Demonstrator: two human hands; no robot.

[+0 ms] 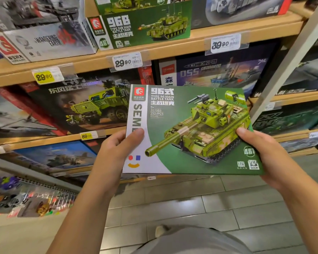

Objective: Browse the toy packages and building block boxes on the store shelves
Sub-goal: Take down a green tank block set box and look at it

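A green and white building block box [189, 136] with a tank picture, marked Type 96 Main Battle Tank, is held face up in front of the shelves. My left hand [116, 151] grips its left edge, thumb lying on the white strip. My right hand [261, 154] grips the right edge, thumb on the green front. Behind it stand other boxes: a green 96B tank box [147, 26] on the upper shelf, a dark box with a green armoured truck [84, 107] below it, and a navy warship box [218, 74].
Wooden shelves [173, 46] carry price tags such as 29.90 [127, 61] and 39.90 [225, 43]. A slanted grey upright [290, 63] crosses at the right. Small toys [31, 200] hang at the lower left. Grey floor tiles [191, 208] lie below.
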